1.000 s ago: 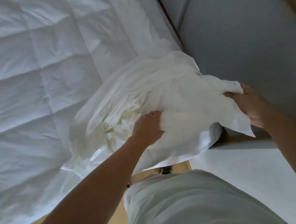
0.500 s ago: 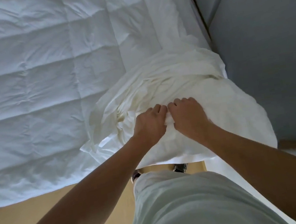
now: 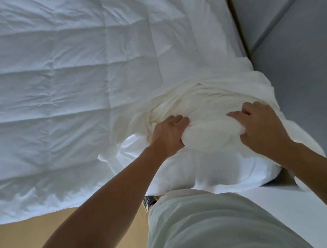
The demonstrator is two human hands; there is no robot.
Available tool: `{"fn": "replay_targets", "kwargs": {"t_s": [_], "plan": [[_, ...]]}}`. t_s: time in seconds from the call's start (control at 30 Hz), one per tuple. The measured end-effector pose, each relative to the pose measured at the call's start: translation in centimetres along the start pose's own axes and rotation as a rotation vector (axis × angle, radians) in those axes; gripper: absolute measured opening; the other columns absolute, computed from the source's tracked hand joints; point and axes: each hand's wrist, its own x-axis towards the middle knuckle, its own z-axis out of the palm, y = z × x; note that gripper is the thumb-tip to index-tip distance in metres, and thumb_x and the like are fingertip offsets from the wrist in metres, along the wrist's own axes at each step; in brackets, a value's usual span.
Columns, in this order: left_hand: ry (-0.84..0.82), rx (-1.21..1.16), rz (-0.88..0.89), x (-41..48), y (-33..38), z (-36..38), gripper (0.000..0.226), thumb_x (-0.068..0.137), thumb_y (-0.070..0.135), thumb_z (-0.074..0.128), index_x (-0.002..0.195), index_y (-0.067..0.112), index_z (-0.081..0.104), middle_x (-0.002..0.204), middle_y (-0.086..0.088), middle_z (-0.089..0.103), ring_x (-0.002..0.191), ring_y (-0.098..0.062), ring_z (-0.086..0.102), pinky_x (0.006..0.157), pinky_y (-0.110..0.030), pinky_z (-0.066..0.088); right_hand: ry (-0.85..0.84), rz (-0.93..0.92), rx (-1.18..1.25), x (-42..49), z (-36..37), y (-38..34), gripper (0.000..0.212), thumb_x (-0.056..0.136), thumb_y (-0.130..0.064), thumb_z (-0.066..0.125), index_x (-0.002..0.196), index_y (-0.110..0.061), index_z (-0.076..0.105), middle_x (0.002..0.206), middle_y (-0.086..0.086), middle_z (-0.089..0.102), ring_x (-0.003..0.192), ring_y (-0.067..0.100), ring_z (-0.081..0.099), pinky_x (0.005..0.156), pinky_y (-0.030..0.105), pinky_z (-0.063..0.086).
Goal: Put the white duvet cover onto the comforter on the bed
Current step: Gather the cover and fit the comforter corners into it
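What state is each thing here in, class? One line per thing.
duvet cover, bunched up, not yet spread.
comforter, spread flat, wrinkled.
left hand, grips a bunched fold of the duvet cover.
right hand, grips the same fold, apart from the left.

Grey padded wall panels [image 3: 294,40] fill the right side. Below them lies a white surface [image 3: 298,205], and left of it a tan floor [image 3: 37,238].

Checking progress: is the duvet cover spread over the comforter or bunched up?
Bunched. The duvet cover lies gathered in folds on the comforter, gripped by the left hand and right hand.
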Motion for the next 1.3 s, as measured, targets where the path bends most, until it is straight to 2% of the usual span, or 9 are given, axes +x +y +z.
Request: {"fn": "replay_targets", "kwargs": {"t_s": [0.13,0.23,0.4,0.5,0.6,0.77,0.93,1.03,1.3], "plan": [[0.277,-0.008,0.047,2.1,1.7,-2.1,0.034,0.057,0.006,0.083,0.086,0.006,0.065,0.070,-0.005,0.061,0.060,-0.028,0.058,0.043,-0.027,0.042,-0.048,0.024,-0.141,1.9,0.7,-8.0,0.101,0.062,-0.055,0.083,0.142,-0.007,0.046,0.121,0.018,0.059,0.105,0.036,0.059,0.087,0.048,0.050],[0.418,-0.024,0.078,2.4,1.6,-3.6,0.044,0.057,0.006,0.081,0.099,0.006,0.065,0.083,-0.005,0.063,0.066,-0.026,0.061,0.042,-0.027,0.043,-0.057,0.129,0.033,5.7,0.8,-9.5,0.040,0.084,-0.019,0.072,0.119,-0.006,0.059,0.093,0.010,0.064,0.078,0.029,0.065,0.064,0.037,0.052],[0.001,-0.136,-0.309,0.6,-2.6,-4.7,0.090,0.052,0.068,0.084,0.121,0.026,0.042,0.112,0.004,0.057,0.089,-0.024,0.065,0.071,-0.039,0.056,0.046,-0.063,0.143,6.5,0.6,-6.8,0.016,0.073,0.003,0.079,0.080,-0.005,0.068,0.059,0.009,0.057,0.045,0.033,0.055,0.044,0.040,0.051],[-0.248,-0.093,-0.384,-1.4,-4.6,-3.4,0.087,0.051,0.093,0.063,0.108,0.028,0.054,0.095,0.010,0.067,0.091,-0.023,0.067,0.076,-0.037,0.052,0.055,-0.148,0.127,5.6,1.0,-6.4,0.024,0.064,0.006,0.084,0.080,-0.007,0.071,0.053,0.004,0.052,0.035,0.027,0.046,0.036,0.027,0.039],[-0.309,-0.024,-0.341,-3.4,-6.0,-2.0,0.102,0.045,0.102,0.050,0.119,0.032,0.055,0.115,0.004,0.061,0.111,-0.023,0.057,0.096,-0.039,0.042,0.072,-0.217,0.120,4.5,1.6,-5.7,0.040,0.056,0.008,0.086,0.092,-0.006,0.075,0.057,0.005,0.056,0.033,0.025,0.044,0.036,0.023,0.032],[-0.422,-0.042,-0.441,-5.2,-7.1,-1.2,0.116,0.042,0.094,0.065,0.133,0.028,0.041,0.085,0.014,0.062,0.101,-0.020,0.063,0.101,-0.038,0.041,0.057,-0.243,0.153,3.4,2.1,-5.3,0.047,0.056,0.007,0.087,0.100,-0.004,0.076,0.064,0.008,0.062,0.037,0.027,0.050,0.033,0.029,0.042],[-0.306,0.164,-0.429,-9.0,-10.4,-2.5,0.062,0.068,0.046,0.078,0.119,0.025,0.049,0.101,0.002,0.069,0.095,-0.028,0.069,0.065,-0.036,0.054,0.093,-0.281,0.149,3.8,1.4,-4.4,0.039,0.066,0.002,0.087,0.103,-0.006,0.076,0.063,0.007,0.059,0.040,0.027,0.050,0.034,0.032,0.044],[-0.188,0.212,-0.458,-11.4,-13.8,-4.6,0.067,0.073,0.035,0.081,0.132,0.022,0.055,0.115,-0.006,0.071,0.104,-0.033,0.069,0.073,-0.039,0.055,0.096,-0.274,0.117,4.0,1.1,-3.7,0.038,0.069,-0.003,0.089,0.104,-0.005,0.075,0.064,0.008,0.061,0.042,0.028,0.053,0.036,0.033,0.046],[-0.178,0.394,-0.733,-18.1,-23.3,-10.9,0.064,0.069,0.042,0.088,0.119,0.021,0.056,0.110,-0.009,0.071,0.097,-0.038,0.070,0.070,-0.050,0.059,0.204,-0.261,0.022,3.2,-0.5,-2.5,0.031,0.080,-0.017,0.055,0.097,0.000,0.075,0.061,0.008,0.058,0.040,0.030,0.053,0.043,0.023,0.032]]}}
